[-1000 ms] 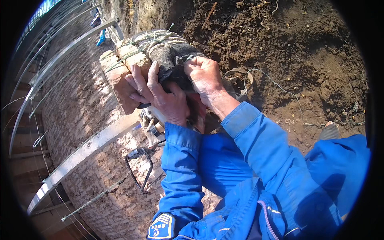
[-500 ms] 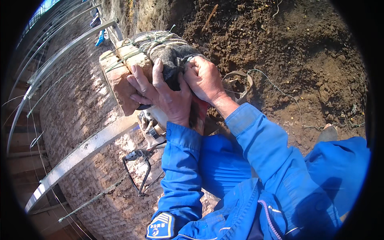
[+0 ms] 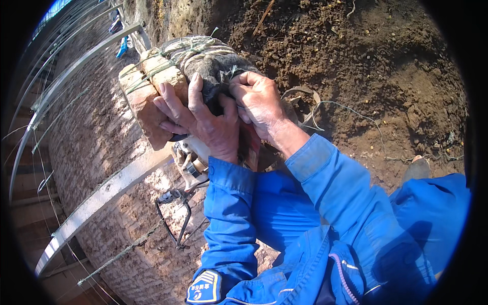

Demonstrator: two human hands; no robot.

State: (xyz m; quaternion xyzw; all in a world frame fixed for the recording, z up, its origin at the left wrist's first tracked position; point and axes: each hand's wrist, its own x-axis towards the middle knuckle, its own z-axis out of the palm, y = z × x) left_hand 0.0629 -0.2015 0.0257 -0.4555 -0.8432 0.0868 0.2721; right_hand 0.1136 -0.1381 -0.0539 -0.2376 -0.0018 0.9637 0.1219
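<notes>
A bundle of dark grey cloth [image 3: 216,68], wound with pale green cord [image 3: 195,49], lies against two rough tan bricks [image 3: 165,72] that are also bound with cord. My left hand [image 3: 211,127] rests on it with the fingers spread, its outer fingers on the near brick and its thumb by a dark fold. Beside it, my right hand [image 3: 260,101] is closed in a pinch on the edge of the dark cloth, where a small tuft of green cord sticks up. Its fingertips are partly hidden. Under my left hand, part of a pale machine with metal fittings [image 3: 192,162] shows.
A curved pale metal bar [image 3: 107,195] crosses the ribbed earthen slope on the left, with more bars behind it. A black wire-like frame [image 3: 174,218] lies below the machine. Loose brown soil [image 3: 376,76], a strap loop [image 3: 305,96] and thin cord [image 3: 351,107] are on the right.
The bundle and bricks sit slightly further left in view. My right hand has turned a little at the cloth edge, and the green tuft now shows above its fingers. My left hand stays on the bundle.
</notes>
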